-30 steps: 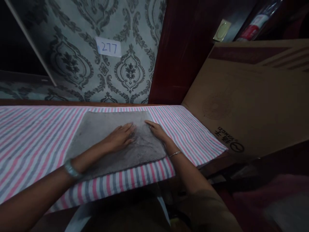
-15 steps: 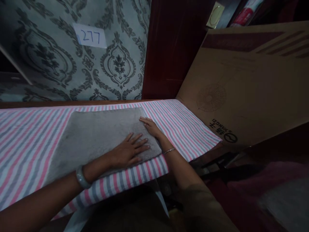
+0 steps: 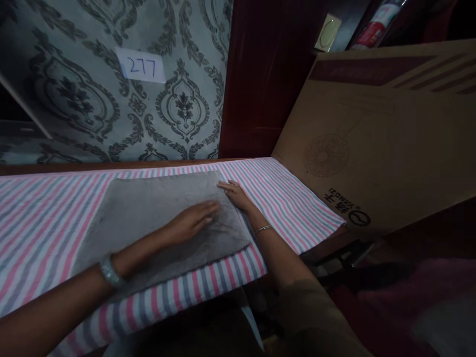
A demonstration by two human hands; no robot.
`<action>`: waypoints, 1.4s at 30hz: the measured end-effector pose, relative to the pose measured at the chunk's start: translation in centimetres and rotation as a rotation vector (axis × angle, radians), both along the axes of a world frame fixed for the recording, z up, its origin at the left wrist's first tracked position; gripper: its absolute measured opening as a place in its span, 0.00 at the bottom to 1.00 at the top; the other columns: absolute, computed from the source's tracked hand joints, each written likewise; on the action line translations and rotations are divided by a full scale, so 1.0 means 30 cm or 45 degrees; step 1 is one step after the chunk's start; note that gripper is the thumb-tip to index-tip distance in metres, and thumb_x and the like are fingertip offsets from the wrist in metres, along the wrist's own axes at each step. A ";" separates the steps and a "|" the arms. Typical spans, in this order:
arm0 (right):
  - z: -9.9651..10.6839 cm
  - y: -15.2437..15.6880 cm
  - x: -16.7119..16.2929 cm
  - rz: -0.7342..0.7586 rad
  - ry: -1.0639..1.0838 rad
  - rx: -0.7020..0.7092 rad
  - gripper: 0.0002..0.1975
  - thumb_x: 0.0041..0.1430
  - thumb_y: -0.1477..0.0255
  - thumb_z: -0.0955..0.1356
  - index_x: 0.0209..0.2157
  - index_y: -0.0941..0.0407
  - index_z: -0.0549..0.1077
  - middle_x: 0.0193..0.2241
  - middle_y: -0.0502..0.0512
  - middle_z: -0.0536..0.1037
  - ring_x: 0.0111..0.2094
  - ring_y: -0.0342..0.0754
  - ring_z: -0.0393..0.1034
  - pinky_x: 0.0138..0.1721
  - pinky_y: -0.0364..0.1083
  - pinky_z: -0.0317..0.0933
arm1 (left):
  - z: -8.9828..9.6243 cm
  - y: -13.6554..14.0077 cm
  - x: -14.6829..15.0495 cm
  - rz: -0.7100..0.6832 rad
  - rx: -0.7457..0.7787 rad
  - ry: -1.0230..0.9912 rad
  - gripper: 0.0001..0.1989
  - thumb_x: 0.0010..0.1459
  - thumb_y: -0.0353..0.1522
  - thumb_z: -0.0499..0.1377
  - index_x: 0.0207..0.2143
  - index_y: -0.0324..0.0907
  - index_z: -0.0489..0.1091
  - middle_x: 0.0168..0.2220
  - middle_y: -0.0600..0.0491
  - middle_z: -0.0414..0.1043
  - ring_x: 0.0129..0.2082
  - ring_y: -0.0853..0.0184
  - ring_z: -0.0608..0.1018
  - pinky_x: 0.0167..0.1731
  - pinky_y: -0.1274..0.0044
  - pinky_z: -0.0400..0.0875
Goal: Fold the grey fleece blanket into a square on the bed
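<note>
A grey plush cloth [image 3: 148,208], folded into a rectangle or cut to one, lies flat on a striped pink, grey and white tablecloth [image 3: 208,282]. Over its middle right is my left hand [image 3: 191,220], fingers stretched out and slightly smeared by motion; whether it touches the pile I cannot tell. My right hand [image 3: 235,193] rests with extended fingers on the cloth's far right edge. Neither hand grips anything. Darker brushed marks show in the pile right of my left hand.
A large cardboard box [image 3: 390,144] stands along the table's right end. Patterned wallpaper [image 3: 186,109] with a paper marked 277 [image 3: 142,66] rises behind, beside a dark red wooden panel [image 3: 260,84]. A bottle with a red label [image 3: 375,27] sits beyond the box.
My left hand has lifted somewhat and moved slightly left, its spread fingers drawing closer together. My right hand stays at the cloth's right edge. The view has tilted slightly up.
</note>
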State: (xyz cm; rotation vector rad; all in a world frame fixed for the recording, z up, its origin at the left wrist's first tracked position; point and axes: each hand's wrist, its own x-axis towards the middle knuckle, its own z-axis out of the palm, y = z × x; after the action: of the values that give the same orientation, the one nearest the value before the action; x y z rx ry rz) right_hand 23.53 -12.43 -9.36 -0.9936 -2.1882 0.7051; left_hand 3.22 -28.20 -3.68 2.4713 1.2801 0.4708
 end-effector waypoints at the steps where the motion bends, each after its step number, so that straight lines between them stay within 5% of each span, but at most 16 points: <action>1: -0.007 0.006 -0.004 -0.009 -0.026 0.014 0.24 0.61 0.79 0.61 0.55 0.48 0.73 0.60 0.47 0.70 0.65 0.49 0.53 0.65 0.56 0.48 | -0.002 0.053 -0.002 0.113 0.016 0.072 0.29 0.68 0.41 0.40 0.65 0.37 0.56 0.68 0.45 0.53 0.67 0.57 0.57 0.66 0.63 0.52; 4: -0.027 0.018 -0.014 -0.028 -0.055 0.044 0.23 0.63 0.78 0.61 0.56 0.48 0.73 0.60 0.46 0.69 0.65 0.48 0.53 0.65 0.55 0.48 | -0.033 0.167 0.016 0.320 0.023 0.303 0.33 0.65 0.42 0.46 0.67 0.32 0.51 0.69 0.36 0.47 0.69 0.51 0.52 0.65 0.57 0.49; 8: -0.038 0.031 -0.012 -0.008 -0.062 0.048 0.24 0.64 0.78 0.60 0.56 0.46 0.72 0.60 0.45 0.69 0.64 0.46 0.54 0.65 0.55 0.48 | -0.094 0.184 0.057 0.274 0.144 0.411 0.34 0.64 0.47 0.46 0.67 0.40 0.52 0.70 0.40 0.46 0.70 0.48 0.48 0.64 0.50 0.44; 20: -0.016 0.021 -0.002 0.033 -0.051 0.040 0.24 0.62 0.81 0.60 0.55 0.48 0.74 0.60 0.47 0.70 0.63 0.44 0.57 0.65 0.52 0.48 | -0.093 -0.094 0.168 -0.494 -0.001 0.193 0.35 0.64 0.48 0.48 0.69 0.49 0.44 0.71 0.45 0.37 0.70 0.52 0.44 0.67 0.54 0.38; 24: -0.018 0.016 -0.003 0.023 -0.045 0.055 0.23 0.62 0.80 0.60 0.54 0.49 0.74 0.59 0.49 0.71 0.62 0.45 0.60 0.64 0.52 0.50 | -0.036 -0.179 0.158 -0.629 -0.222 0.039 0.27 0.66 0.44 0.47 0.66 0.52 0.55 0.69 0.51 0.48 0.70 0.57 0.48 0.68 0.56 0.40; 26: -0.019 0.012 -0.003 0.012 -0.035 0.061 0.23 0.62 0.79 0.61 0.54 0.48 0.74 0.58 0.49 0.72 0.61 0.46 0.61 0.63 0.53 0.52 | -0.012 -0.185 0.138 -0.592 -0.335 -0.086 0.24 0.67 0.43 0.45 0.64 0.54 0.59 0.67 0.54 0.55 0.68 0.61 0.55 0.67 0.61 0.49; 29: -0.022 0.007 -0.004 -0.022 0.015 0.077 0.23 0.61 0.78 0.62 0.53 0.47 0.75 0.57 0.49 0.74 0.59 0.47 0.63 0.61 0.53 0.55 | -0.006 -0.111 0.089 -0.293 -0.268 -0.225 0.24 0.68 0.42 0.42 0.62 0.52 0.62 0.65 0.54 0.60 0.65 0.65 0.63 0.63 0.66 0.60; 34: -0.026 0.006 -0.012 -0.156 0.120 0.111 0.26 0.61 0.74 0.61 0.60 0.50 0.68 0.59 0.52 0.71 0.59 0.50 0.61 0.62 0.52 0.54 | -0.026 0.189 -0.017 0.268 0.102 0.037 0.30 0.66 0.40 0.41 0.66 0.35 0.54 0.68 0.42 0.53 0.67 0.60 0.58 0.65 0.63 0.54; 38: -0.026 0.014 -0.015 -0.131 0.094 0.101 0.31 0.61 0.75 0.59 0.66 0.52 0.58 0.63 0.52 0.66 0.62 0.49 0.56 0.64 0.53 0.50 | -0.031 0.373 -0.061 0.368 0.088 0.297 0.33 0.64 0.42 0.45 0.68 0.35 0.49 0.69 0.38 0.45 0.69 0.54 0.51 0.65 0.57 0.49; 42: -0.019 0.019 -0.015 -0.052 0.081 0.077 0.36 0.60 0.76 0.57 0.70 0.54 0.46 0.63 0.53 0.66 0.64 0.48 0.53 0.64 0.54 0.49 | -0.056 0.412 -0.051 0.345 0.079 0.444 0.34 0.65 0.46 0.43 0.68 0.40 0.50 0.70 0.39 0.44 0.70 0.52 0.49 0.64 0.51 0.46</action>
State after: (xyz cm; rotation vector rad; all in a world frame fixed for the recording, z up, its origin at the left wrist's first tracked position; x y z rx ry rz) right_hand 23.08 -11.88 -9.92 -0.9698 -2.1160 0.6391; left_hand 1.68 -15.84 -5.37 2.5182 1.7747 0.1431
